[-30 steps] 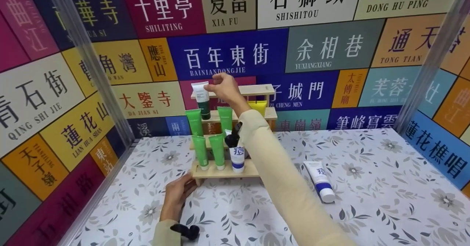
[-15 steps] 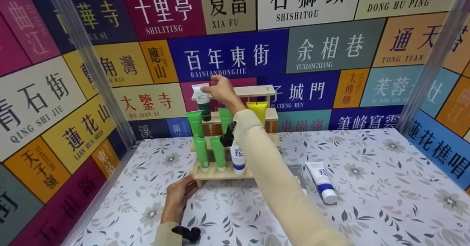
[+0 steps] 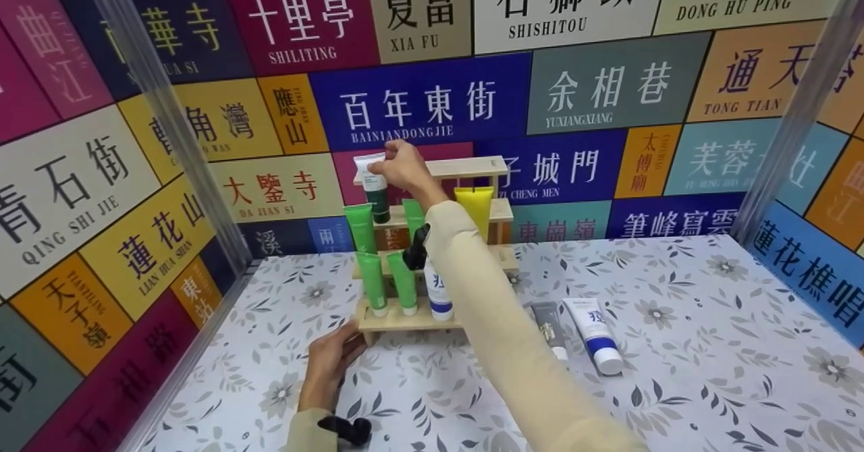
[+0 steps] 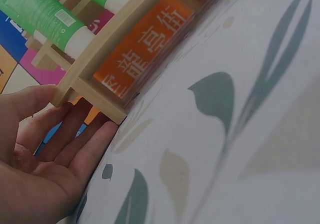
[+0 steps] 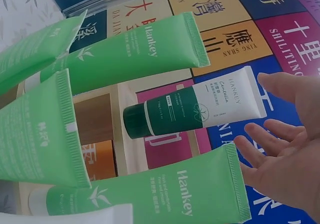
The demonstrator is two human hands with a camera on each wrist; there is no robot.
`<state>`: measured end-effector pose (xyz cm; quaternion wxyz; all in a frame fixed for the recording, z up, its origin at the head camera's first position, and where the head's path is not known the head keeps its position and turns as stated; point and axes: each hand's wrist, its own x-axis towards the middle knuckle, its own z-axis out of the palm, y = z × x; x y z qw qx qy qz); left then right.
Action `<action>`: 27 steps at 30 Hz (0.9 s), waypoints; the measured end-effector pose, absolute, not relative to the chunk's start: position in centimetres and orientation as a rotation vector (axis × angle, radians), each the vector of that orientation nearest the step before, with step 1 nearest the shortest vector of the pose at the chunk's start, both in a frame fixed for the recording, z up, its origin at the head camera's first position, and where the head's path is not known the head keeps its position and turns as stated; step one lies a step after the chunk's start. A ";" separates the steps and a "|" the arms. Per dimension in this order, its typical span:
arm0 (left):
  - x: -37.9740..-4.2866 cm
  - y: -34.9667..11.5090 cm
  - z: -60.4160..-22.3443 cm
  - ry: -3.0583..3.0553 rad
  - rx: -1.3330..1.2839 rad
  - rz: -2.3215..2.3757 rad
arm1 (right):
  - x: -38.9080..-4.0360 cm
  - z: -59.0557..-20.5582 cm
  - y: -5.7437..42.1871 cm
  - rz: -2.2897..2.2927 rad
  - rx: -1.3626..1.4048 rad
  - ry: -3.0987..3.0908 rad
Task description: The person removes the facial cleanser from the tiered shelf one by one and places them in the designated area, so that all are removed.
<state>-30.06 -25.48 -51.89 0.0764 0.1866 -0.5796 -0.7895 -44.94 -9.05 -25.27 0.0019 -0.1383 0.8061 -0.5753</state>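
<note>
A stepped wooden rack (image 3: 405,322) stands on the table with tubes upright on its tiers. My left hand (image 3: 329,355) grips its lower left corner, the thumb (image 4: 37,96) over the wood and other fingers under it. My right hand (image 3: 408,168) reaches to the upper left tier. Its thumb lies on the white crimped top of a white and dark green cream tube (image 5: 195,103), pinching it; the index finger is mostly hidden. That tube stands cap down on the tier. Green tubes (image 3: 370,280) stand on the tiers below, beside a white and blue tube (image 3: 440,300).
A yellow tube (image 3: 474,208) stands at the rack's right, partly behind my right sleeve (image 3: 499,317). A grey tube (image 3: 549,330) and another white and blue tube (image 3: 594,337) lie on the floral tabletop (image 3: 709,371). A sign-printed wall (image 3: 432,101) rises behind.
My right hand and forearm have shifted slightly left, the thumb farther over the tube's front. The yellow tube and the grey tube show more now. My left hand keeps its place on the rack.
</note>
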 end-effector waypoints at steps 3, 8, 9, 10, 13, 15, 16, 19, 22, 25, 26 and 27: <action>-30.1 -25.6 -51.9 -1.732 0.574 -2.370 | -45.1 -25.4 -9.3 -1.775 -0.434 2.563; -30.2 -25.6 -51.9 -1.719 0.596 -2.369 | -45.2 -25.5 -9.6 -1.752 -0.399 2.632; -30.3 -25.6 -51.8 -1.720 0.606 -2.367 | -45.3 -25.5 -9.7 -1.751 -0.395 2.647; -30.3 -25.6 -51.8 -1.723 0.606 -2.366 | -45.3 -25.5 -9.8 -1.751 -0.388 2.657; -30.2 -25.5 -51.8 -1.732 0.607 -2.361 | -45.3 -25.6 -9.9 -1.749 -0.375 2.690; -30.2 -25.5 -51.8 -1.727 0.596 -2.367 | -45.3 -25.7 -10.0 -1.752 -0.377 2.714; -30.2 -25.5 -51.8 -1.728 0.590 -2.367 | -45.3 -25.7 -10.0 -1.753 -0.377 2.726; -30.2 -25.5 -51.9 -1.726 0.573 -2.370 | -45.3 -25.9 -10.1 -1.741 -0.386 2.779; -30.2 -25.6 -52.0 -1.719 0.548 -2.374 | -45.3 -26.0 -10.3 -1.726 -0.374 2.843; -30.3 -25.6 -52.0 -1.723 0.536 -2.374 | -45.3 -26.1 -10.5 -1.740 -0.338 2.882; -30.3 -25.6 -52.1 -1.727 0.531 -2.373 | -45.2 -26.2 -10.5 -1.754 -0.330 2.884; -30.3 -25.6 -52.0 -1.734 0.540 -2.368 | -45.1 -26.2 -10.6 -1.768 -0.328 2.885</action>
